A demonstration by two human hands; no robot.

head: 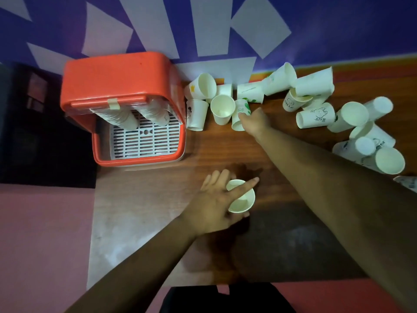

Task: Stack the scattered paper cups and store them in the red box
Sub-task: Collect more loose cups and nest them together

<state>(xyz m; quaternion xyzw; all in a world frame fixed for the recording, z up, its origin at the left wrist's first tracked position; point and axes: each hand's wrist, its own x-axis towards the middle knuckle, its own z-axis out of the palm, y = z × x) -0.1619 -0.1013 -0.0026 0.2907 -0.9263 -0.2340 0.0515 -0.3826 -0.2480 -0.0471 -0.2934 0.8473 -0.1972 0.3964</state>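
Observation:
My left hand grips an upright white paper cup near the table's middle, index finger laid across its rim. My right hand reaches far forward and closes its fingers on a green-printed cup lying on its side. An upright empty cup stands just left of that one. The red box sits at the far left with its lid raised; two stacks of cups lean inside on a white grid tray. Several more cups lie scattered along the back and right.
The wooden table ends at a purple wall with white paper shapes. A pile of tipped cups crowds the right edge. A dark object stands left of the box. The pink floor shows beyond the table's left edge.

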